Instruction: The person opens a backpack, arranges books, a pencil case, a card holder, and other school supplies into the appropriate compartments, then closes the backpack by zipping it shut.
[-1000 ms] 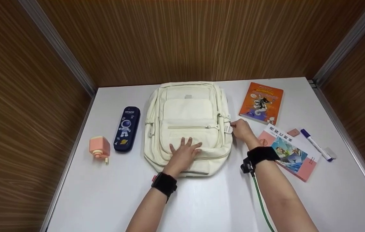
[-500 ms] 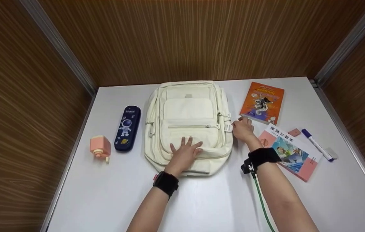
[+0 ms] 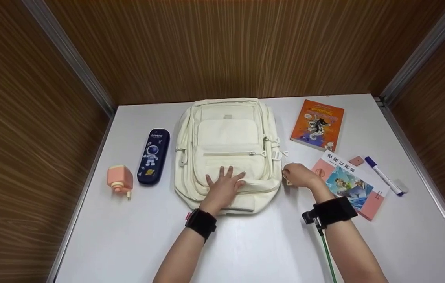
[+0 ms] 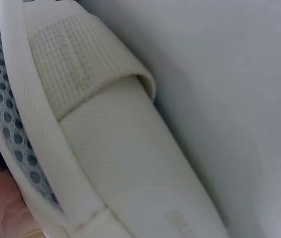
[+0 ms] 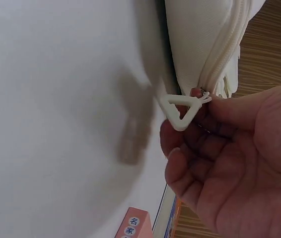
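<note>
A cream backpack [image 3: 228, 133] lies flat on the white table. My left hand [image 3: 224, 188] rests on its lower front with the fingers spread. In the left wrist view, part of that hand [image 4: 1, 203] shows at the left edge, beside the backpack's strap [image 4: 115, 144] and grey mesh padding [image 4: 11, 114]. At the backpack's right side, my right hand [image 3: 300, 175] pinches a zipper pull. The right wrist view shows the white triangular zipper pull [image 5: 180, 111] by the thumb and curled fingers, at the end of a zipper [image 5: 225, 54].
An orange book [image 3: 317, 125] and a pink-and-white book [image 3: 350, 184] lie to the right. Near them are a pink eraser [image 3: 356, 160], a marker [image 3: 383, 175] and a grey piece [image 3: 401, 186]. Leftward are a navy pencil case [image 3: 153, 157] and a pink pencil sharpener [image 3: 120, 179].
My right hand has moved toward me along the backpack's right side, with the zipper pull in its fingers. The left hand has stayed in place.
</note>
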